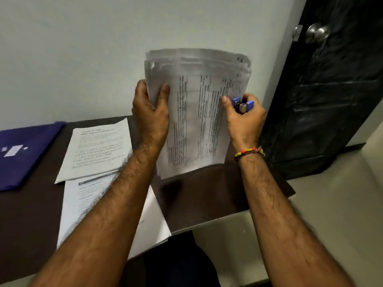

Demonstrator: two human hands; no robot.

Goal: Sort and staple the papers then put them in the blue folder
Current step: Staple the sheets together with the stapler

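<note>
Head view. A thick sheaf of white printed paper sheets [196,121] is held upright, its lower edge resting on or just above the dark brown table top [207,195]; which of the two cannot be told. The left hand [151,112] grips the sheaf's left edge, thumb on the front face and fingers hidden behind. The right hand [244,119] is closed around a small blue and silver stapler [242,105], while its thumb is pressed against the sheaf's right edge. The stapler is set at that right edge, near the upper corner; whether its mouth is over the sheets cannot be told. The upper edges of the sheets are uneven and fanned, so the sheaf is judged not yet squared.

Two further stacks of white printed sheets lie flat on the table to the left: a far stack [99,150] and a near stack [83,206], the far one overlapping the near one's top edge. The flat dark blue folder [22,154] lies at the table's far left, well apart from the held sheaf, apparently closed.

Handling, as a judgement: the sheaf is light but limp and slippery sheet to sheet; it is best held firmly by both side edges and tapped on the table to align it. A stack this thick may resist a small stapler, so the corner should be pinched tight beside the stapling point.

A black panelled door [323,90] with a metal knob [317,33] stands at right.
</note>
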